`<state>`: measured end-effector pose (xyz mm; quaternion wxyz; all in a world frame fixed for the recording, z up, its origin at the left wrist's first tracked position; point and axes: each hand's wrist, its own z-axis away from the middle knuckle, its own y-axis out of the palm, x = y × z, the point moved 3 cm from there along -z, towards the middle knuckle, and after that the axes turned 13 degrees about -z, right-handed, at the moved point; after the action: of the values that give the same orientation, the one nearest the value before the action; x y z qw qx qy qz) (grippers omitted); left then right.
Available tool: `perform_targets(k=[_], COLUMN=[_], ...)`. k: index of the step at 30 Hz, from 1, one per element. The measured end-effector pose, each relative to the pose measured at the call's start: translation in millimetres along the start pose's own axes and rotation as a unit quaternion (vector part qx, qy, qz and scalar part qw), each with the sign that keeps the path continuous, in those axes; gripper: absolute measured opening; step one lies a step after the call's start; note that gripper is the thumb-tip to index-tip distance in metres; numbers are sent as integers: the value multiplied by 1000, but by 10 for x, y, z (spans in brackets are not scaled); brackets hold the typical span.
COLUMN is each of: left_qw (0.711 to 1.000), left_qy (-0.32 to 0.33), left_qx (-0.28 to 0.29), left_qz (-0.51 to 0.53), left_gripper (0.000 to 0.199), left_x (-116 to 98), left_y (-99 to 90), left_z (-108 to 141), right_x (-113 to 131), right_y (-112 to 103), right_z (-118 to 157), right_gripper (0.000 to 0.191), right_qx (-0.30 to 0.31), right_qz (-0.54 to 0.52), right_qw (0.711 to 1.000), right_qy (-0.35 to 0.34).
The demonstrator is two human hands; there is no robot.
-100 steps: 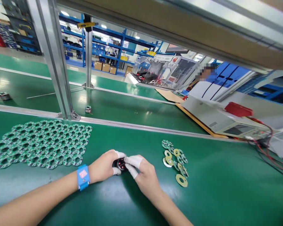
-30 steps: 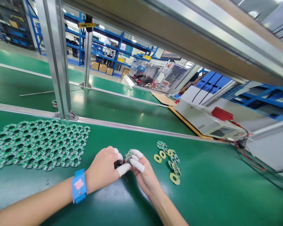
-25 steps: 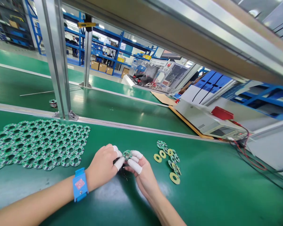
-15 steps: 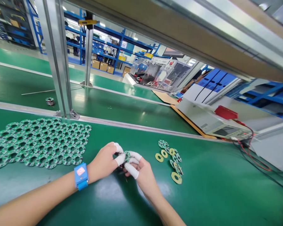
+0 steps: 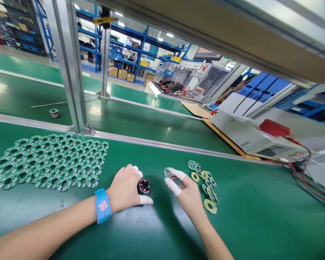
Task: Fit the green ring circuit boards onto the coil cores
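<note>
A green workbench (image 5: 260, 202) extends beneath both hands and away to the right, its far edge lined by a metal rail (image 5: 151, 144). At left, a broad patch of ring-shaped circuit boards (image 5: 52, 160) reaches near that rail. The left hand (image 5: 124, 189) and right hand (image 5: 191, 196) work well inside the edge, a stretch of green surface between them. Beside the right hand, green boards (image 5: 191, 165) and yellow rings (image 5: 206, 205) lie loosely together. A blue strap (image 5: 102, 206) circles the left wrist. The left fingers and thumb curve around a black round part (image 5: 144, 186); whether they press it cannot be told. The right thumb and finger pinch a green ring board (image 5: 167, 172), apart from the black part.
</note>
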<state>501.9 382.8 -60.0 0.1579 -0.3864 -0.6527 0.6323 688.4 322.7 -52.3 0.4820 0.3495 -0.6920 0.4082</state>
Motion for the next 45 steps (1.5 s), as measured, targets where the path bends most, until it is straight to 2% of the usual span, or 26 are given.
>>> perform_targets(k=[3,6,9,12,16,21,25,30,35,39,45], left_qw=[1000,999,999,999,999,999,999,999,999,999,1000], left_qy=[11,14,13,14,20,20,21,16,14,16,11], left_qx=[14,23,32,35,26,14,11,15,7,2,12], left_qz=[-23,-24,-26,-35,-40,-39,-40,-39,-40,-31,-23], left_gripper=[45,39,36,35,34,33,31,30,30,31,30], left_x=[-6,10,30,40,36,26,19,25,46,51,47], left_y=[79,104,100,104,128,139,135,143,167,168,167], left_z=[4,-8,-25,-34,-25,-11,-6,-6,-15,-1,1], right_x=[-102,-113,-48,21,25,-31,-35,-53,26,142,186], right_y=[57,171,283,378,427,409,402,432,469,465,503], right_z=[-8,50,109,151,188,235,267,260,197,151,129], right_gripper=[33,32,30,30,33,33,32,31,34,25,10], right_qx=[66,126,174,217,226,210,196,186,210,259,248], right_qz=[-32,-48,-30,20,119,236,286,281,156,122,177], right_qw=[996,988,983,976,962,935,919,928,961,956,952], right_qy=[52,73,50,-14,-101,-158,-189,-159,-88,-60,-19])
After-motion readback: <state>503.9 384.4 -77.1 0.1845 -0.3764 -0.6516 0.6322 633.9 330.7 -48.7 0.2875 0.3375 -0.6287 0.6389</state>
